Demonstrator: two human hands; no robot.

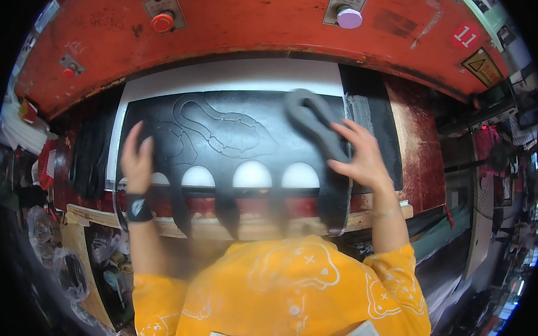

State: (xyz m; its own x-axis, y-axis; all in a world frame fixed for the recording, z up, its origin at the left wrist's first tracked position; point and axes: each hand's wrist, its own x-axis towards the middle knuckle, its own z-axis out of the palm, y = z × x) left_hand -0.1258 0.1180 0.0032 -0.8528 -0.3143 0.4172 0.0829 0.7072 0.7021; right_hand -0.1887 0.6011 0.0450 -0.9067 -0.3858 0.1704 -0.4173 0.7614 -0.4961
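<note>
Dk-grey hairpin-shaped bar (pixel 327 142) held one-sidedly by R hand (pixel 366 158); L hand (pixel 138 163) spread wide; smooth black sheet (pixel 261 106) could be scuffed if grip's lost.

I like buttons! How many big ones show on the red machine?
2: red button, upper left; pale purple button, upper right. More may be out of view.

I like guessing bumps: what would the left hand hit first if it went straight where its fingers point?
Probably the red machine front, after the left hand passes over the black sheet and white board; its height is unclear, so it might brush those.
</note>
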